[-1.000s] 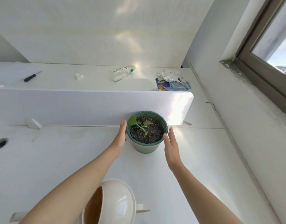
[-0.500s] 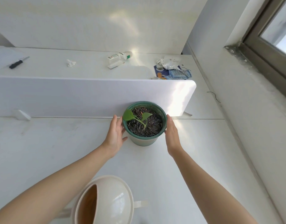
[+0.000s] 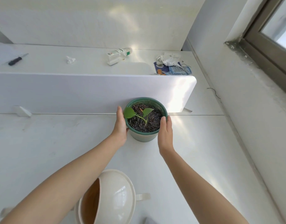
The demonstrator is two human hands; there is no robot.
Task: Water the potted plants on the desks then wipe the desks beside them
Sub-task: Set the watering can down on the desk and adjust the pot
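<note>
Two hands that hovered clear of the green pot a second ago now press against it. The left hand is on its left wall and the right hand at its right rim, fingers laid nearly straight, not curled round. The pot and its small plant stand on the worktop against the divider panel, with the watering can nearer the person. A shift of the pot looks imminent, ahead of watering or wiping.
</note>
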